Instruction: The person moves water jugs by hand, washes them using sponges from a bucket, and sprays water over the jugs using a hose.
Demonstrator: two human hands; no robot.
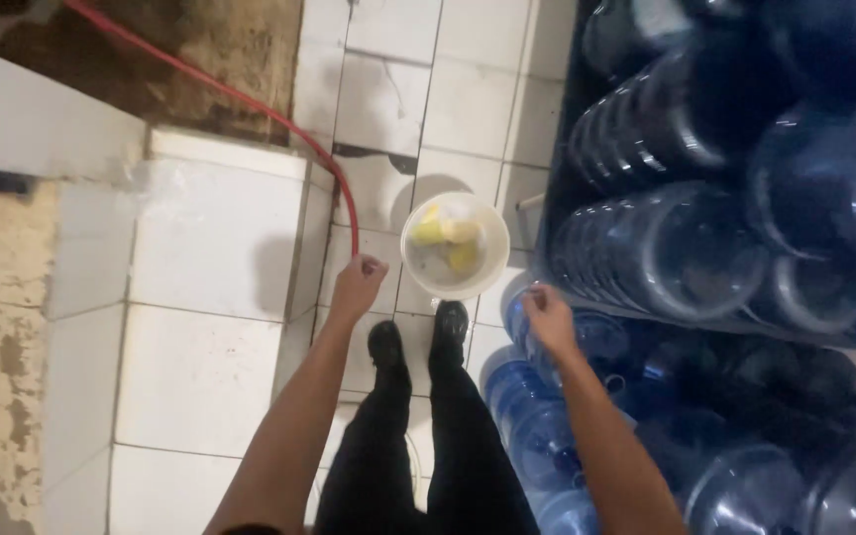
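My left hand (357,282) is closed around the end of a red hose (250,104) that runs up and to the far left across the floor. My right hand (547,315) rests on the neck of an upright blue water jug (537,396) that stands beside my right leg. A white bucket (455,245) with yellow sponges and some water sits on the floor just ahead of my black shoes, between my two hands.
Several large blue jugs (676,248) lie stacked on their sides at the right. More upright jugs crowd the lower right. A raised white-tiled ledge (200,287) is on the left, with a dirty worn patch of floor beyond it.
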